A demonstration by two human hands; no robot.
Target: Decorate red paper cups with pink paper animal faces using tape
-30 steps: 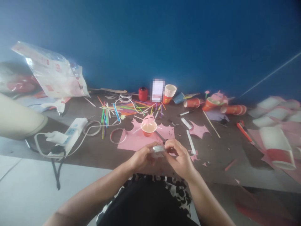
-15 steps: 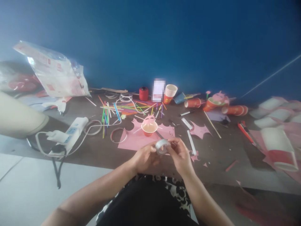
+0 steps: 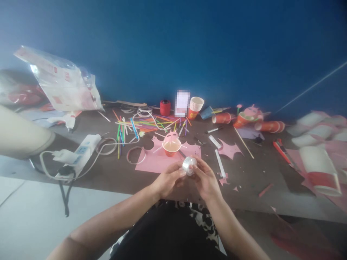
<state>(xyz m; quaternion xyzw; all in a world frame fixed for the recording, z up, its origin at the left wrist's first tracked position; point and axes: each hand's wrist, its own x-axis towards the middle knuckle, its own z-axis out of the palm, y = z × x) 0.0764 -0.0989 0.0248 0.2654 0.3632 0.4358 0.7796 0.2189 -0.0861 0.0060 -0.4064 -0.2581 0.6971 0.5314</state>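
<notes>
Between both hands, over the front of the table, is a small shiny whitish roll of tape [image 3: 189, 165]. My left hand [image 3: 170, 179] is closed on its left side, thumb against the lower edge. My right hand [image 3: 208, 180] grips the right side with thumb and fingers. Just beyond the hands stands a red paper cup [image 3: 171, 146] with a pink cut-out at its back and thin white sticks poking out both sides. Under that cup lies pink paper [image 3: 151, 160] with cut-away edges.
Colored sticks [image 3: 123, 133] lie behind to the left, near a power strip [image 3: 84, 151] with cables and a glue gun [image 3: 67, 119]. Stacked cups [image 3: 196, 107] stand at the back. A red utility knife [image 3: 283, 151] and a large paper cup [image 3: 320, 169] are to the right.
The roll of tape has turned, so its round, shiny face now points up toward me. Both hands have shifted slightly right with it.
</notes>
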